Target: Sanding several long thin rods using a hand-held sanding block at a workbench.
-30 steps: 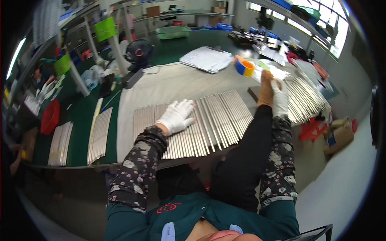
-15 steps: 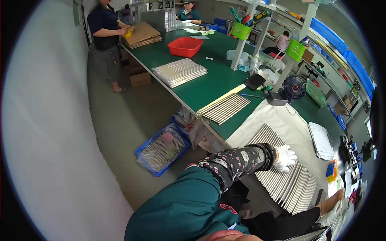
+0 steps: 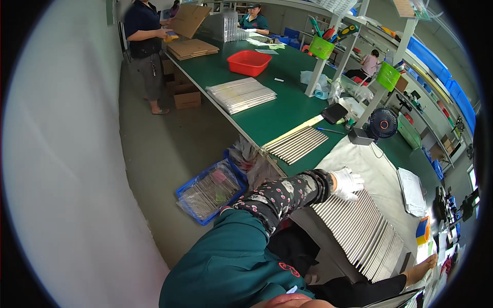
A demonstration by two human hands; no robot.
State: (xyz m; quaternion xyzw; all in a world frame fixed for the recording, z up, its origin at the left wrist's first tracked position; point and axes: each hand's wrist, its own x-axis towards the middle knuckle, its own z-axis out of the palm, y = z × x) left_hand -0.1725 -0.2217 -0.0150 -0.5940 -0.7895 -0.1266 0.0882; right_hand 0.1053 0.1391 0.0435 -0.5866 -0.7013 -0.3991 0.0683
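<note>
My left hand (image 3: pixel 347 184), in a white glove and a dark floral sleeve cover, lies at the far left end of a wide row of thin metal rods (image 3: pixel 362 233). Its fingers are stretched out and slightly apart, over the rods and the pale cloth (image 3: pixel 382 177) beneath. At the lower right, a black-clad limb (image 3: pixel 418 271) with bare skin reaches the near end of the row, beside something white. Whether it is my right arm is unclear, and no fingers can be made out.
Another batch of rods (image 3: pixel 300 145) lies on the green table (image 3: pixel 246 120), near wrapped rods (image 3: pixel 241 94) and a red basin (image 3: pixel 249 62). A small black fan (image 3: pixel 383 123) stands by a post. A blue crate (image 3: pixel 211 190) is on the floor. One person handles cardboard (image 3: pixel 190 19); others sit farther back.
My left hand has moved left and away, from the middle of the rod row to its far end. The view has shifted slightly. The standing person has raised a cardboard sheet.
</note>
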